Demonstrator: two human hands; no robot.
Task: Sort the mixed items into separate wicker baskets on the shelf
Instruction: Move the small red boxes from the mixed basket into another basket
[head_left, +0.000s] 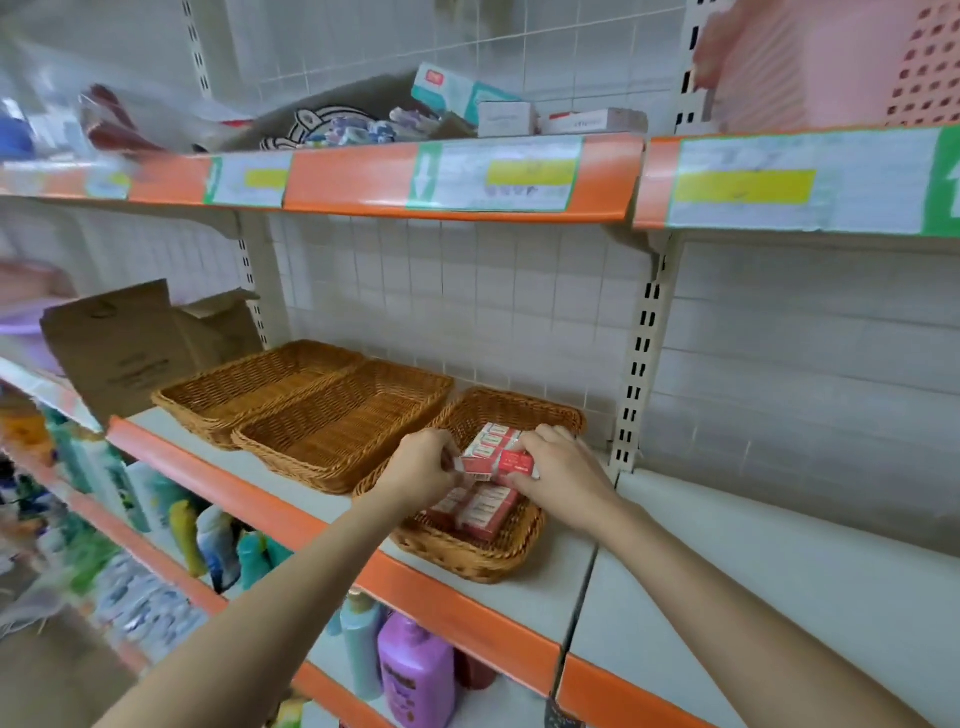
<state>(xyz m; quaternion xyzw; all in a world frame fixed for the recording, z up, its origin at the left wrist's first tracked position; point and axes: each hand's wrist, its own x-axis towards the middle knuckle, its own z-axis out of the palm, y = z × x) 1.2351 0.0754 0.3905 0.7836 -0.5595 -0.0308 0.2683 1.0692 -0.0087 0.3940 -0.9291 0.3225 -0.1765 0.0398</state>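
Observation:
Three wicker baskets stand side by side on the middle shelf. The left basket (254, 384) and the middle basket (337, 426) look empty. The right basket (470, 558) holds several red and white boxes (483, 512). Over it, my left hand (421, 467) and my right hand (558, 475) together grip a small stack of red and white boxes (496, 452) from both ends. Mixed items (467, 109), boxes and patterned packets, lie on the upper shelf.
A brown cardboard box (140, 343) stands left of the baskets. A pink plastic basket (841, 62) sits on the upper shelf at right. Bottles, one of them purple (415, 670), fill the lower shelf. The shelf to the right of the baskets is bare white.

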